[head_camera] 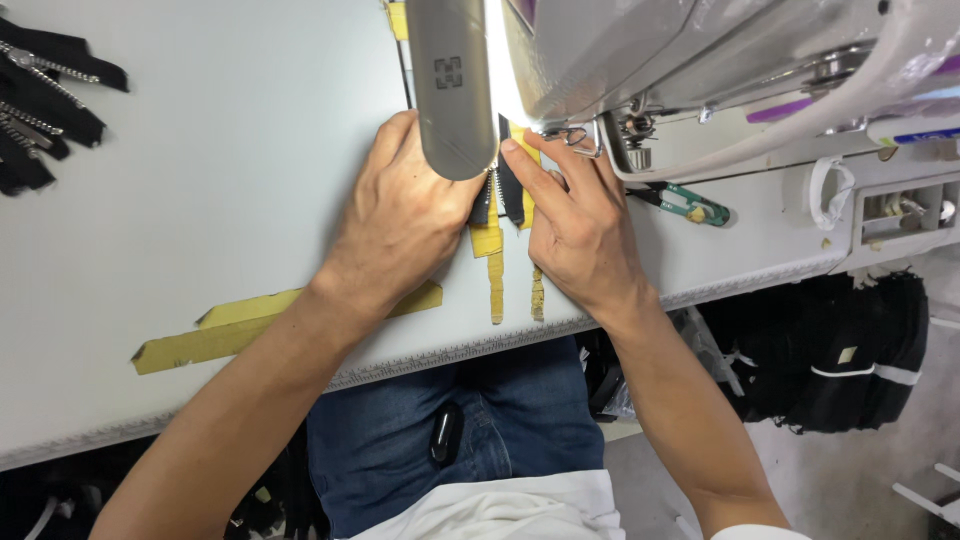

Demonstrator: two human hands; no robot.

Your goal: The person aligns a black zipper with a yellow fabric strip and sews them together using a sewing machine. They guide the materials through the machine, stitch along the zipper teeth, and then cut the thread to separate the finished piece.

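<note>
A black zipper piece (507, 192) lies flat on the white table (200, 200) under the head of a grey sewing machine (640, 60). My left hand (400, 225) presses down on its left side, fingers partly hidden behind the machine's lamp arm (450, 85). On the zipper's right side rests my right hand (570, 225), its index finger stretched toward the needle area (570, 135). Both hands pin the zipper flat between them; neither grips it.
Yellow tape strips (230, 325) are stuck to the table near its front edge. A pile of black zippers (40, 100) lies at the far left. Green-handled snips (690, 205) rest right of the needle. Black fabric bundles (820, 350) hang below on the right.
</note>
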